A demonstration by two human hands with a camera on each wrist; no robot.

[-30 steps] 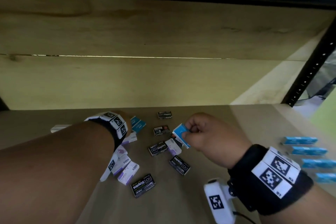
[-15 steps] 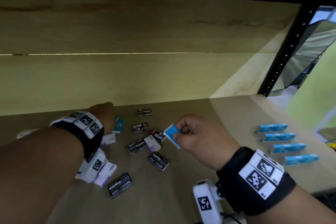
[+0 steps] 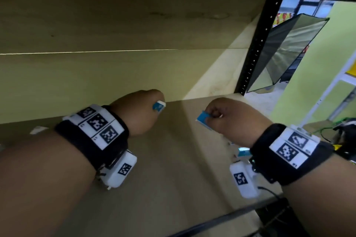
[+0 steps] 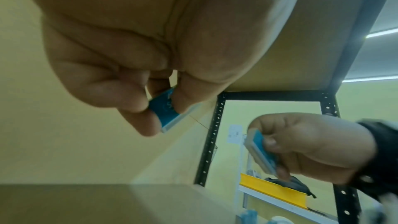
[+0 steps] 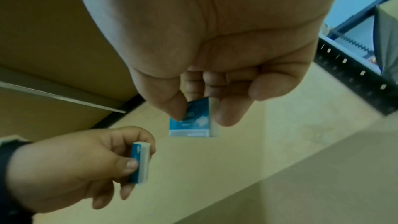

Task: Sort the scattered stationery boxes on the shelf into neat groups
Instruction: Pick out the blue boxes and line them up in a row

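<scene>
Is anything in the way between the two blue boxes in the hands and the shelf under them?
Nothing visible is. The left hand pinches one blue box and the right hand pinches the other blue box, both in the air above bare shelf board. Where they must go is not clear here.

Both forearms are bare, with no sleeves. Each wrist carries a broad black band (image 3: 90, 140) topped by a white plate printed with square black-and-white markers: three on the left plate (image 3: 98, 124), two showing on the right plate (image 3: 292, 147). Under each band hangs a white, rounded camera housing with one more marker on it, the left housing (image 3: 120, 170) and the right housing (image 3: 243, 180). A thin black cable (image 3: 269, 191) leaves the right housing.
</scene>
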